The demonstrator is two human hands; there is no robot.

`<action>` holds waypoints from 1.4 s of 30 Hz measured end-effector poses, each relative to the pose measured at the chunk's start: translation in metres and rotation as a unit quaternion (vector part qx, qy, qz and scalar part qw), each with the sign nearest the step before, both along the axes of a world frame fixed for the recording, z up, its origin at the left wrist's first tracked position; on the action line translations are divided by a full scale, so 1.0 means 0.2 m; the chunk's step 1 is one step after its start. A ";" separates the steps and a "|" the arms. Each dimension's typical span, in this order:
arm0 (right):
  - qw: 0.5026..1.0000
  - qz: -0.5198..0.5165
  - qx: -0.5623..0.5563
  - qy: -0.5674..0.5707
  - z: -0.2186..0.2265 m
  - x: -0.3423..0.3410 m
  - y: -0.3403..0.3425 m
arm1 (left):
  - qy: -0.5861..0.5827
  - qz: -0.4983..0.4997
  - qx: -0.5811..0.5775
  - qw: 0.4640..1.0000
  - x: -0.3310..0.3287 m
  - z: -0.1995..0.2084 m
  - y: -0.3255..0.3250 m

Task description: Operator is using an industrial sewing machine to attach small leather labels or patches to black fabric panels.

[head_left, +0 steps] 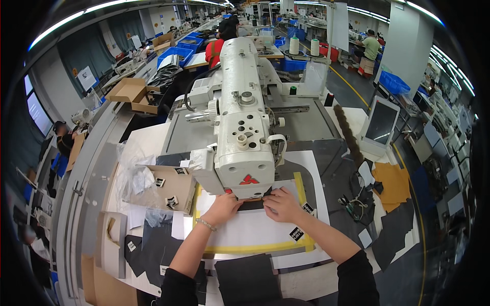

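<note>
Both my hands reach under the head of a large white industrial sewing machine [244, 153]. Between them lies a small dark fabric piece [252, 205], partly covered by the machine head and my fingers. My left hand [223, 208] is closed at its left edge, fingertips partly hidden under the head. On the right edge my right hand [282, 205] has its fingers bent and pressed down on the piece. Beneath them is a white sheet [245, 229] bordered with yellow tape [240, 249]. Small black-and-white labels [296, 234] lie near my right forearm.
Left of the machine stands an open cardboard box [166, 189] with several labels inside, beside crumpled clear plastic [133, 176]. Dark fabric pieces [247, 280] lie in front. On the right are snips [352, 206], yellow-orange cloth [390, 184] and a screen [380, 122]. Other people work farther off.
</note>
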State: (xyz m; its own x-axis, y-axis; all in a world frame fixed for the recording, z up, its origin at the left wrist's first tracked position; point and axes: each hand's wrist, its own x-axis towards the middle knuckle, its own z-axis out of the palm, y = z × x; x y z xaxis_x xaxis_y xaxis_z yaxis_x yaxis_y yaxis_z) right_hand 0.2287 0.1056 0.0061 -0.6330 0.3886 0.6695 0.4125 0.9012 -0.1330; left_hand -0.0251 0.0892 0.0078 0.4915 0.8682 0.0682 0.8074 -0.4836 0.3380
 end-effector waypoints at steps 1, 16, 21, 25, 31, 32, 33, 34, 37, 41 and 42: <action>1.000 0.010 0.002 0.007 0.00 0.00 0.00 | -0.016 0.002 -0.012 1.000 -0.01 -0.02 0.00; 0.999 -0.030 0.000 0.017 0.00 -0.01 -0.01 | -0.014 0.047 0.123 0.991 -0.04 0.11 -0.13; 0.999 -0.028 -0.017 -0.011 -0.01 0.01 -0.01 | 0.068 -0.004 0.099 0.993 -0.03 0.16 -0.12; 1.000 -0.012 0.008 -0.002 -0.01 0.07 -0.03 | 0.146 -0.113 0.113 0.976 0.04 0.19 -0.13; 0.999 -0.041 -0.001 0.006 0.02 0.19 -0.10 | 0.161 -0.144 0.145 0.966 0.13 0.18 -0.17; 0.999 -0.042 0.000 0.005 0.02 0.19 -0.10 | 0.155 -0.139 0.144 0.967 0.14 0.19 -0.17; 0.999 -0.040 0.000 0.002 0.03 0.19 -0.10 | 0.154 -0.140 0.145 0.967 0.14 0.20 -0.17; 0.999 -0.037 0.001 -0.002 0.03 0.18 -0.09 | 0.159 -0.135 0.143 0.967 0.15 0.21 -0.17; 0.999 -0.039 0.002 -0.011 0.01 0.19 -0.09 | 0.163 -0.122 0.129 0.971 0.16 0.21 -0.17; 0.999 -0.043 -0.009 -0.015 0.01 0.20 -0.10 | 0.151 -0.106 0.175 0.967 0.17 0.14 -0.16; 0.998 -0.049 -0.013 -0.020 0.00 0.20 -0.10 | 0.152 -0.105 0.176 0.967 0.16 0.11 -0.17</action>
State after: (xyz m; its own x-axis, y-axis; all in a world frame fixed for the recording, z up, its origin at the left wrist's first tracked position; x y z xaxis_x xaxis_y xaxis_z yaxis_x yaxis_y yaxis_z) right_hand 0.2692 0.0858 0.0069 -0.6174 0.4673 0.6328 0.5046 0.8524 -0.1371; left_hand 0.0077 0.0561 0.0304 0.6976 0.6972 0.1652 0.7157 -0.6889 -0.1148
